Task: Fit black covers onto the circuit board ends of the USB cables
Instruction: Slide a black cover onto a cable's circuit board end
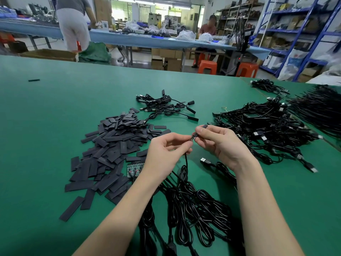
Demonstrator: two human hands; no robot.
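Observation:
My left hand point(166, 152) pinches the circuit board end point(192, 139) of a black USB cable point(186, 163) above the green table. My right hand point(219, 143) pinches a black cover point(204, 126), whose lower end meets the board. The cable drops from my left fingers into a coil of black cables point(193, 209) between my forearms. A heap of flat black covers point(110, 145) lies to the left. A bare green circuit board point(135, 168) shows beside my left wrist.
Cables with covers fitted lie in a small pile point(162, 107) beyond my hands. A large tangle of cables point(267, 130) fills the right side, with more bundles point(317, 106) farther right. One loose cover point(34, 80) lies far left. Two people work at a far bench.

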